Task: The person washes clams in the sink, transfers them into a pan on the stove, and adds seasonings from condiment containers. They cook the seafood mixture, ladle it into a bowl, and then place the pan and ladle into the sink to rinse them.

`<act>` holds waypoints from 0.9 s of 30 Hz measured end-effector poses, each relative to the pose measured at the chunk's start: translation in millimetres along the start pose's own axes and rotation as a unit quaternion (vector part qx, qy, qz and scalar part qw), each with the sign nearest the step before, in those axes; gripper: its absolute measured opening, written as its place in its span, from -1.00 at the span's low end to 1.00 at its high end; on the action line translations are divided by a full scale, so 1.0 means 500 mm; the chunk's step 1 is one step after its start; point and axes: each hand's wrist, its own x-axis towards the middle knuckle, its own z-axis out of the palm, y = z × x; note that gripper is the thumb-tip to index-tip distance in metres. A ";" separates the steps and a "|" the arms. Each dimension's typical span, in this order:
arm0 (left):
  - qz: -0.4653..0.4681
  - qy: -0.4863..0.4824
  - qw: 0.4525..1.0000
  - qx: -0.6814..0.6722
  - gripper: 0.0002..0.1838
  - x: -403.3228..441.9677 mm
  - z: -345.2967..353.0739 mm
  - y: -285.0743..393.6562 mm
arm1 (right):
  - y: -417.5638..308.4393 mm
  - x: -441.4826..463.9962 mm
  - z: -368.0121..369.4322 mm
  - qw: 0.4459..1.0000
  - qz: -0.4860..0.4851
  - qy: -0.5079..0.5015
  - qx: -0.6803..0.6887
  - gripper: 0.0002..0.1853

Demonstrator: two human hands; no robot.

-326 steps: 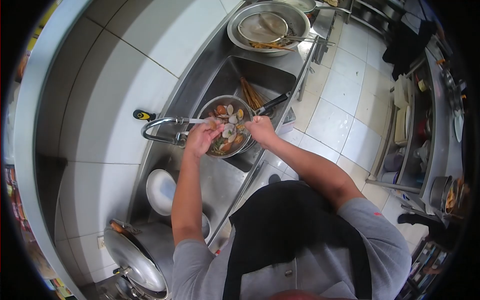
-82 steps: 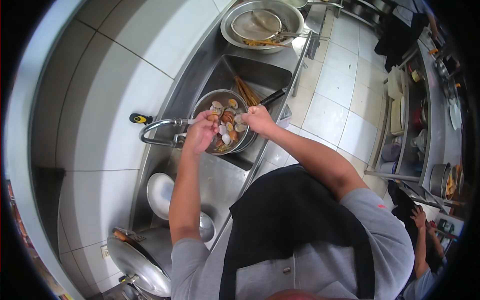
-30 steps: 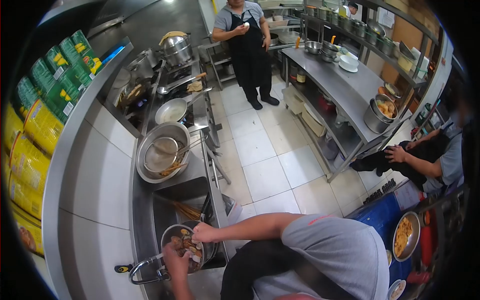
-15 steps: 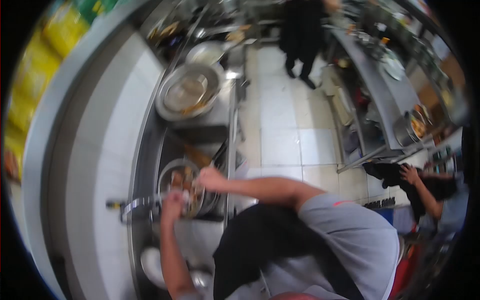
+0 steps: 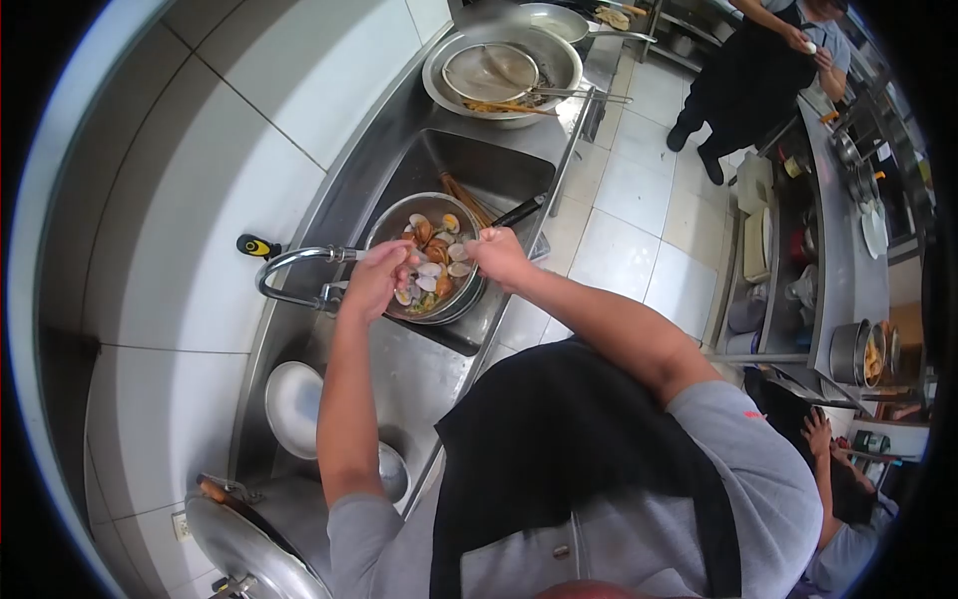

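A metal bowl (image 5: 384, 222) of clams (image 5: 439, 250) and orange-brown shellfish pieces sits in the steel sink (image 5: 479, 160). My left hand (image 5: 379, 278) is over its left side, fingers curled together, with the end of the faucet (image 5: 299, 258) right against or just behind them. At the bowl's right edge, my right hand (image 5: 501, 258) is closed in a fist, thumb side toward the clams. Whatever either hand holds is hidden or too small to name. A black handle (image 5: 521, 211) sticks out just beyond my right hand.
Beyond the sink, a large basin (image 5: 559, 72) carries a strainer (image 5: 489, 72); a pan (image 5: 551, 22) stands behind. Nearer are a white bowl (image 5: 292, 409) and a wok (image 5: 249, 554). One person (image 5: 748, 80) stands in the aisle; another person's hand (image 5: 818, 431) is at lower right.
The view has swung, shifting the sink and bowl up and right in the picture. Both hands stay at the bowl, somewhat farther apart. The far person now shows more fully.
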 end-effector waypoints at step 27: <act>-0.035 -0.009 0.998 -0.046 -0.89 0.042 0.035 -0.039 | 0.002 -0.030 -0.030 0.989 -0.088 0.014 -0.117 -0.69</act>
